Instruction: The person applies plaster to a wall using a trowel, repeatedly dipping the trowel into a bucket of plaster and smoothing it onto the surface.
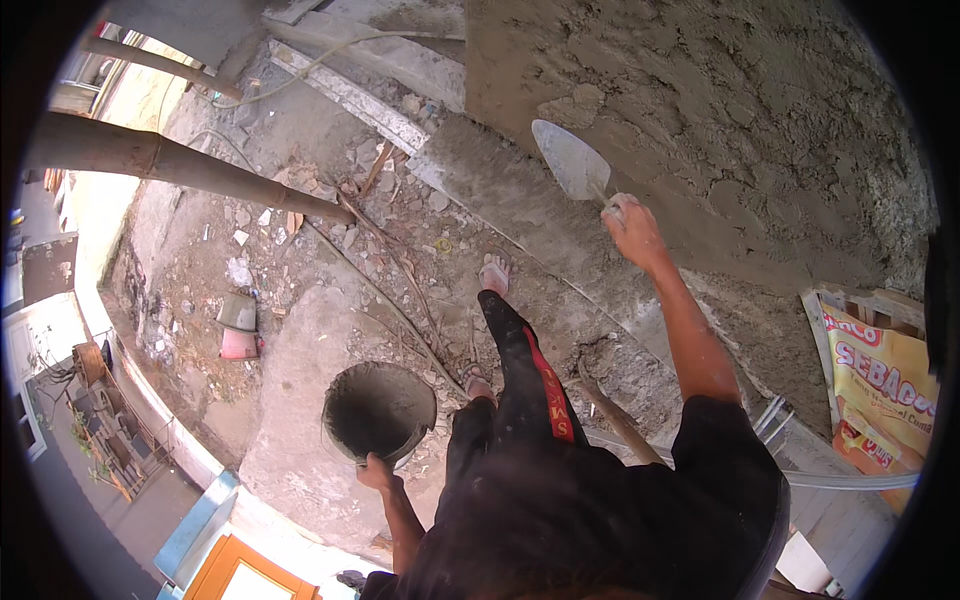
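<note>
Toward the upper middle of the frame, a bare right hand [633, 232] has its fingers wrapped round the handle of a pale, leaf-shaped steel trowel [572, 160], beside a rough grey mortar surface [740, 120].
Lower left of centre, the left hand [377, 474] grips the near rim of a round, dark, mortar-smeared bucket [418, 400]; I can't tell whether the ground bears its weight. Held from one side, it could tip and spill; a foot might catch on the long, thin brown stick [400, 318]; pressing too hard could drag mortar loose, if it's soft. I count one trowel, one bucket, two feet [494, 274], two tan bamboo poles [180, 162] at upper left and one yellow printed sack [872, 385] at far right.
</note>
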`<act>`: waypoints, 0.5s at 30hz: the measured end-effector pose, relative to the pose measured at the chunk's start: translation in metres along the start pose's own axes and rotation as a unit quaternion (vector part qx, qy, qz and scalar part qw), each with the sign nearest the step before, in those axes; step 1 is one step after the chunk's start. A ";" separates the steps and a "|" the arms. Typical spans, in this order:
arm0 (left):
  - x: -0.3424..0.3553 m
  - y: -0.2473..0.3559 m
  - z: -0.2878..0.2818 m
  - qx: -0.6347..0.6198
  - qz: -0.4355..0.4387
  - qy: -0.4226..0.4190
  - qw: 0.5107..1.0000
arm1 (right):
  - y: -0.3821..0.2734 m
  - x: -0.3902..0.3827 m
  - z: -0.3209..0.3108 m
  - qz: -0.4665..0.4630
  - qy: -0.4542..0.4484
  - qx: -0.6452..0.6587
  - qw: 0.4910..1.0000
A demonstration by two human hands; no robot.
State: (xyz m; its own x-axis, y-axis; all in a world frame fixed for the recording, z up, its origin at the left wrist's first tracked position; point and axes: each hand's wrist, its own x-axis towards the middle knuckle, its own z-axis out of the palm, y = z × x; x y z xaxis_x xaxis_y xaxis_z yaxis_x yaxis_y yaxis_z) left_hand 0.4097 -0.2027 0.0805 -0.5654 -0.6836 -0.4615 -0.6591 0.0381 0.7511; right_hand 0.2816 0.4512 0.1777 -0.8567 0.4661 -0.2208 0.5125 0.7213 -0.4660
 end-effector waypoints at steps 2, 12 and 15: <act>-0.013 0.036 0.013 -0.042 -0.007 -0.002 0.999 | 0.017 0.034 0.050 0.006 0.011 -0.012 1.000; -0.028 0.094 0.132 0.000 -0.147 -0.069 0.987 | 0.055 0.143 0.126 0.193 0.010 -0.131 0.972; -0.033 0.107 0.173 -0.154 -0.228 -0.167 0.947 | 0.041 0.135 0.090 0.195 0.015 -0.111 0.974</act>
State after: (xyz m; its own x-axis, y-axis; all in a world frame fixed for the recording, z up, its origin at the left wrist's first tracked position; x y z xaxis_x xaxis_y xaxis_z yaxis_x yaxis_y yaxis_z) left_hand 0.2719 -0.0495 0.0943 -0.4172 -0.3066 -0.8556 -0.7252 -0.4551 0.5167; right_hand 0.1818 0.4981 0.0514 -0.5937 0.7397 -0.3170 0.8018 0.5774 -0.1543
